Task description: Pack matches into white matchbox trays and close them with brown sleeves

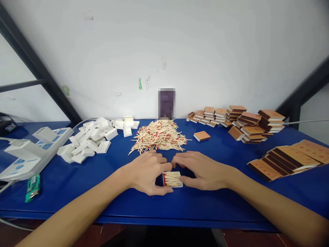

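Observation:
A small white matchbox tray (172,179) filled with red-tipped matches lies on the blue table (102,199) between my hands. My left hand (147,172) curls round its left side, thumb at the tray's near edge. My right hand (202,170) closes on its right side, fingers bent over the far edge. Just beyond my fingers lies a loose heap of matches (159,136).
Several empty white trays (88,140) are piled at the left, with a white power strip (31,151) and a green lighter (33,187) further left. Stacked brown matchboxes (246,121) and flat brown sleeves (288,159) lie at the right. One single matchbox (202,136) sits behind.

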A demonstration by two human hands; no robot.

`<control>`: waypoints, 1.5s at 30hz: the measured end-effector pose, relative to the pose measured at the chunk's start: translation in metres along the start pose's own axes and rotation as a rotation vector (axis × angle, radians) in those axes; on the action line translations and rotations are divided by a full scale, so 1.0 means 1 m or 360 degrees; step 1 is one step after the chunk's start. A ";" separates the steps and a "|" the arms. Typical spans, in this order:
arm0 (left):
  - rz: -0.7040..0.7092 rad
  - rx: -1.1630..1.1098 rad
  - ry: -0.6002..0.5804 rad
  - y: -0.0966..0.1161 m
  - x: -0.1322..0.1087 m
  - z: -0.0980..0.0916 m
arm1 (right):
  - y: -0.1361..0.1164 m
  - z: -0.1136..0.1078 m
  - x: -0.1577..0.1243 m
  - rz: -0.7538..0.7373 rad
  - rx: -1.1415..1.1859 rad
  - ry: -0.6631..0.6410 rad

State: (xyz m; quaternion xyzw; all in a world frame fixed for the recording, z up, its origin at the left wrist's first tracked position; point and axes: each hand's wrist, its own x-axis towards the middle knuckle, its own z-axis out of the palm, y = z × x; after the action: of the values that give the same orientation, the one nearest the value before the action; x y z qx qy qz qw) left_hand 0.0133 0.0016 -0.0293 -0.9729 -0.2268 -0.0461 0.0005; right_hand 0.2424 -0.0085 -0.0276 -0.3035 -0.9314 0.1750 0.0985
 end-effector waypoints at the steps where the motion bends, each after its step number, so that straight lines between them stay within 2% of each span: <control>1: 0.0004 0.0002 0.0002 0.000 0.000 0.000 | -0.001 0.002 0.001 0.0019 -0.0016 -0.0005; 8: 0.0022 -0.0018 0.0024 -0.002 0.000 0.003 | -0.009 0.014 0.003 0.0176 -0.0131 0.0042; 14: 0.0079 -0.0060 0.0034 0.000 0.000 0.003 | -0.007 0.011 0.004 0.0173 0.0031 0.0097; 16: 0.0105 -0.0089 0.0026 0.002 0.000 0.002 | 0.001 0.010 0.005 0.0198 0.0076 0.0192; 19: 0.0106 -0.0113 0.0020 0.001 0.000 0.000 | 0.017 0.008 0.007 0.0311 -0.0046 0.0447; 22: -0.0004 -0.0024 0.0096 -0.005 0.001 -0.001 | 0.031 0.006 0.007 0.0304 -0.0062 0.0573; 26: -0.0260 0.0191 0.0310 -0.025 -0.002 -0.006 | 0.039 0.007 0.007 0.0324 -0.0111 0.0687; 29: -0.0400 0.0320 0.0402 -0.045 -0.011 -0.013 | 0.037 0.014 0.010 0.0275 -0.0192 0.0688; 33: -0.0320 0.0378 0.0289 -0.062 -0.022 -0.022 | 0.027 0.022 0.015 0.0249 -0.0237 0.0647; 39: -0.0203 0.0296 0.0182 -0.051 -0.016 -0.017 | 0.019 0.026 0.019 0.0366 -0.0355 0.0581; 45: -0.0325 0.0357 0.0122 -0.040 -0.007 -0.006 | 0.023 0.028 0.039 0.0393 -0.0531 0.0491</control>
State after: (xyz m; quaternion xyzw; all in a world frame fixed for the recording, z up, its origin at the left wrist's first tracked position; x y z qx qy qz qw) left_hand -0.0106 0.0341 -0.0250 -0.9361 -0.3282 -0.0574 0.1131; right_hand 0.2152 0.0247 -0.0586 -0.4500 -0.8773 -0.0188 0.1659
